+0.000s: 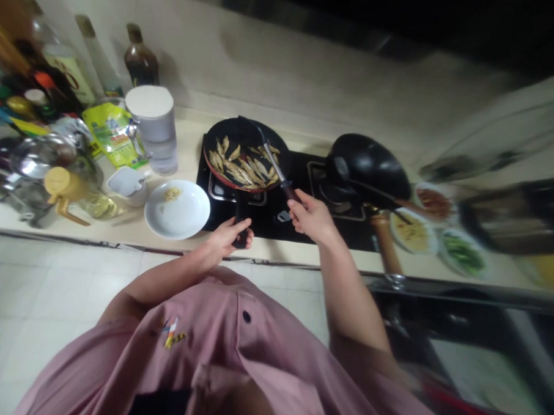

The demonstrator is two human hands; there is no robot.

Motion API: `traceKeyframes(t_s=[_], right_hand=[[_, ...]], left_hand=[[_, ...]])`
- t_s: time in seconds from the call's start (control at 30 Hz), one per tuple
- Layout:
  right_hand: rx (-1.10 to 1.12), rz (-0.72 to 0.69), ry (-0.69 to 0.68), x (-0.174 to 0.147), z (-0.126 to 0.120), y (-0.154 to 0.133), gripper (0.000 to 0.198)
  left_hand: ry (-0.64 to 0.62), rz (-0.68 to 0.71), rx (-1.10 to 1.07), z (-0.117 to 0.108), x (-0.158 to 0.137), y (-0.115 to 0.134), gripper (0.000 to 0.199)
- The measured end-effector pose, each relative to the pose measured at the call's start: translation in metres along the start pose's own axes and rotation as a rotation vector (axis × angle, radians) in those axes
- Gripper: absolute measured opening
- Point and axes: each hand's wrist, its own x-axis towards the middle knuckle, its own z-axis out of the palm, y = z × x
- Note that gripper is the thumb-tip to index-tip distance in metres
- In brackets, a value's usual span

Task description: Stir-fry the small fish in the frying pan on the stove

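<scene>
My left hand [232, 236] is closed round the black handle of a frying pan [218, 129], which sits on the left burner of the stove. Several small golden-brown fish [245, 169] lie spread over the pan's bottom. In my right hand [311, 215] is the dark grip of a spatula [273, 159] with a metal shaft. Its dark head reaches into the far side of the pan, above or against the fish; I cannot tell whether it touches them. A white plate [179, 221] with some chopped pale bits stands left of the pan handle.
A black wok [371, 166] with a wooden handle rests on the right burner. Beyond it are plates of green pieces [462, 254], yellow bits [413, 231] and reddish food [435, 203]. Left stand a water pitcher [157, 130], an oil jug [95, 200], a green pouch [113, 135] and bottles.
</scene>
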Motion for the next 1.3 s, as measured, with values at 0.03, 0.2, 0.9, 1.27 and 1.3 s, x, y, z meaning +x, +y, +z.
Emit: traceKeyframes(t_s=[0.03, 0.2, 0.9, 1.27, 1.3], right_hand=[[0.036, 0.015, -0.011, -0.001, 0.002, -0.002, 0.071], [0.069, 0.043, -0.068, -0.008, 0.004, -0.004, 0.071], [0.321, 0.216, 0.03, -0.059, -0.053, 0.036, 0.056], [0.396, 0.288, -0.123, -0.056, -0.07, 0.022, 0.04], [0.397, 0.282, -0.122, -0.059, -0.071, 0.022, 0.04]], left_hand=[[-0.004, 0.001, 0.001, 0.0, 0.0, 0.0, 0.013], [-0.018, 0.004, 0.017, 0.0, -0.002, 0.002, 0.012], [-0.037, -0.022, -0.078, 0.0, 0.0, -0.001, 0.026], [-0.043, -0.015, -0.077, -0.003, 0.003, -0.004, 0.028], [-0.04, -0.015, -0.078, -0.003, 0.003, -0.004, 0.028]])
